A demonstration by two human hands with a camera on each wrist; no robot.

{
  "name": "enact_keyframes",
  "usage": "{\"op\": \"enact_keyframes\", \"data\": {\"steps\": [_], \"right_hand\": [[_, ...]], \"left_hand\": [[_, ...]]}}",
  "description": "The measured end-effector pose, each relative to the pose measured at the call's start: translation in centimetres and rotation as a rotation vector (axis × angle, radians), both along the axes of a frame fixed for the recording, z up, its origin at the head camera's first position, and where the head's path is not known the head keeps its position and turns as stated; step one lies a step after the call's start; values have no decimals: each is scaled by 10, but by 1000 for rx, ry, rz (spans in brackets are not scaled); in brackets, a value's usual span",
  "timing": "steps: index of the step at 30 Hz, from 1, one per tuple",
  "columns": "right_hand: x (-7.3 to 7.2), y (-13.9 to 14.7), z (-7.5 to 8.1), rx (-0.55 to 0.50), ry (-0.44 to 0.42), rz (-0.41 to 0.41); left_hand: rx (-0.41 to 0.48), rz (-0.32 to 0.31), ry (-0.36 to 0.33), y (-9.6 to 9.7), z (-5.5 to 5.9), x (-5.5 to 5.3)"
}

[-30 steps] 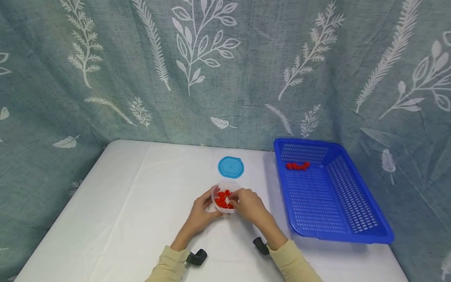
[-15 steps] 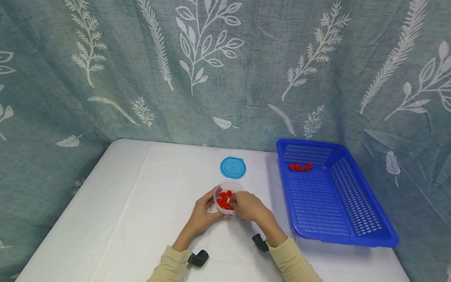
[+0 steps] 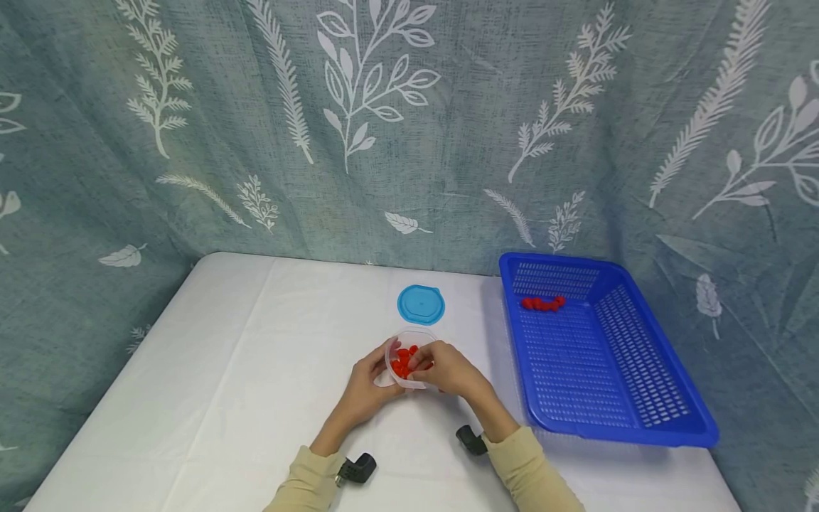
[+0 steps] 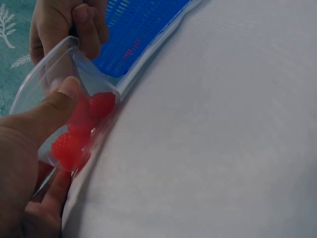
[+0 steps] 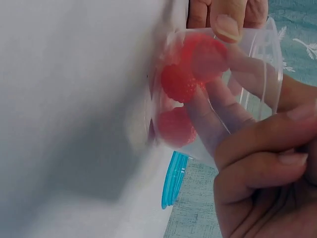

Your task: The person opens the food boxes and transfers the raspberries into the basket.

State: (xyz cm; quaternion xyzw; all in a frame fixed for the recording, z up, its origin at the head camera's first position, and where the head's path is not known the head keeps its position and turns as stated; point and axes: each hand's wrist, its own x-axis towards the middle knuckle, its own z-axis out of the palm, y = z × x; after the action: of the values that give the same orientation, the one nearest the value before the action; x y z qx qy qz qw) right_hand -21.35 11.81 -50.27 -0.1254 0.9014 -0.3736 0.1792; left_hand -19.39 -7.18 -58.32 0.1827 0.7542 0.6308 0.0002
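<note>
A small clear plastic tub (image 3: 416, 384) holding several red raspberries (image 4: 69, 148) stands tilted on the white table. My left hand (image 3: 366, 391) grips its left side, with the thumb along the wall in the left wrist view. From the right, my right hand (image 3: 451, 370) reaches over the rim, thumb and fingertips down inside. Through the clear wall, the right wrist view shows those fingertips right against the raspberries (image 5: 178, 84); whether they pinch one I cannot tell. The other right fingers curl outside the tub. Behind it lies a round blue lid (image 3: 421, 304).
To the right stands a blue perforated basket (image 3: 604, 377), with a short row of raspberries (image 3: 542, 304) near its far left corner. A green patterned cloth (image 3: 256, 128) hangs behind the table (image 3: 269, 341). Each wrist carries a small black camera mount.
My right fingertips have stayed inside the tub and shifted a little left among the raspberries. My left hand keeps its grip on the tub; the row in the basket is unchanged.
</note>
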Motion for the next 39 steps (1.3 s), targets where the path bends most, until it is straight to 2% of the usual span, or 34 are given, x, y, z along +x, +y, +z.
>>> {"op": "enact_keyframes", "data": {"steps": [10,19,25,33,39], "right_hand": [[2,7,-3,-43,29,56],[5,7,-12,-111,92,17],[7,9,-12,-152,83,42],[5,6,-8,-126,102,71],[4,2,-6,-118,37,12]], "left_hand": [[-3,6,4,1,-1,-1],[12,2,6,0,-1,-1],[9,10,1,1,-1,-1],[-6,21,10,1,-3,-1],[-2,25,1,1,-3,-1]]}}
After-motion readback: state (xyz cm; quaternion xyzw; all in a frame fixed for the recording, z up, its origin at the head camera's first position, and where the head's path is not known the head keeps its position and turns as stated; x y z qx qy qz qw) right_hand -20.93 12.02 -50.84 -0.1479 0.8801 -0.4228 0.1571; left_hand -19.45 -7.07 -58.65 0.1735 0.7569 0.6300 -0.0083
